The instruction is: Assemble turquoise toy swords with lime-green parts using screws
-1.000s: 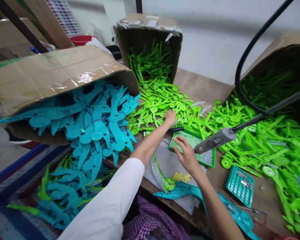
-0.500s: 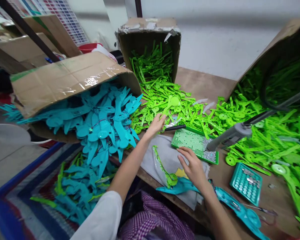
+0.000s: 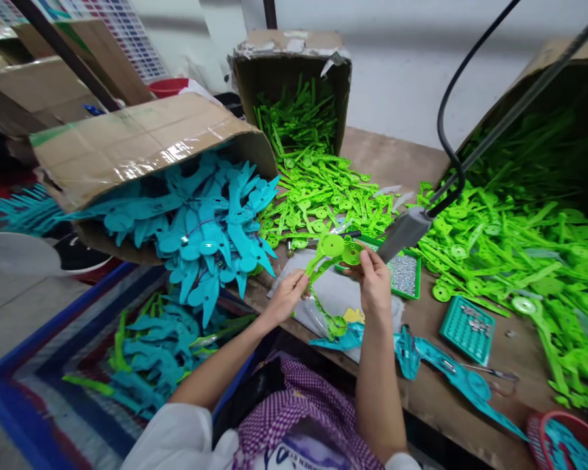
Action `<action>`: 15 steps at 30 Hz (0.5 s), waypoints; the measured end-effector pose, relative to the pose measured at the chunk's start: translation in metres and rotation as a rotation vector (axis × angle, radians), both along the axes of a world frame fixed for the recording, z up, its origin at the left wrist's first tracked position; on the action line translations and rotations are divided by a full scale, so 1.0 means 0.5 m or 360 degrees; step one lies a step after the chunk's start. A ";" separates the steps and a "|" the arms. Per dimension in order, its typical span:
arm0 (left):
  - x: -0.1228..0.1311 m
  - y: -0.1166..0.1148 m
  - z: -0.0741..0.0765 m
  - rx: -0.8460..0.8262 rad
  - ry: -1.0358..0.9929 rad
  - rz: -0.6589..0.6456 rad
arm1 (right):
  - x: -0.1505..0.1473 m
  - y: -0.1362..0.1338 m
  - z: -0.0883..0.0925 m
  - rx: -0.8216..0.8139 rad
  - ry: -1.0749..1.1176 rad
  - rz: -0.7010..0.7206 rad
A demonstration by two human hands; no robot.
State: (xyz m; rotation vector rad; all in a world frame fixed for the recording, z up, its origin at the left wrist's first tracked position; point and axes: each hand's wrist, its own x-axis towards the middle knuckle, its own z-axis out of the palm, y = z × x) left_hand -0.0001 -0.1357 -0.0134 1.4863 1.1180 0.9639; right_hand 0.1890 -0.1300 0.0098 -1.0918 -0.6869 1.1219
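Observation:
In front of me, my left hand is closed around the narrow shafts of light-green plastic pieces. One green plastic piece ends in a smooth round disc. Beside it, a second round end with a hole in its centre is pinched by the fingertips of my right hand. Below the hands, another green arm-shaped piece lies on a grey cloth. A blue plastic piece rests along the table's near edge under it.
A green tray of small metal parts and a teal tray stand to the right. Cardboard boxes spill green pieces and blue pieces. A grey tool hangs over the table. A blue-rimmed bin sits lower left.
My left hand has come back from the green pile towards me with a green piece. My right hand has risen from above the cloth and now grips a round green end beside it.

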 end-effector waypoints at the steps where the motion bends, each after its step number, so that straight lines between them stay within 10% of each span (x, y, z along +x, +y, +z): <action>1: -0.004 -0.001 -0.002 -0.0016 -0.0089 0.0054 | -0.001 0.002 0.000 -0.0007 0.0028 0.0003; 7: -0.020 0.025 -0.002 -0.0168 -0.0367 0.0298 | -0.007 0.013 0.012 0.0001 0.0165 0.0035; 15: -0.017 0.076 0.034 0.0113 0.0040 0.0006 | 0.035 -0.087 -0.015 -0.0098 0.0417 0.0026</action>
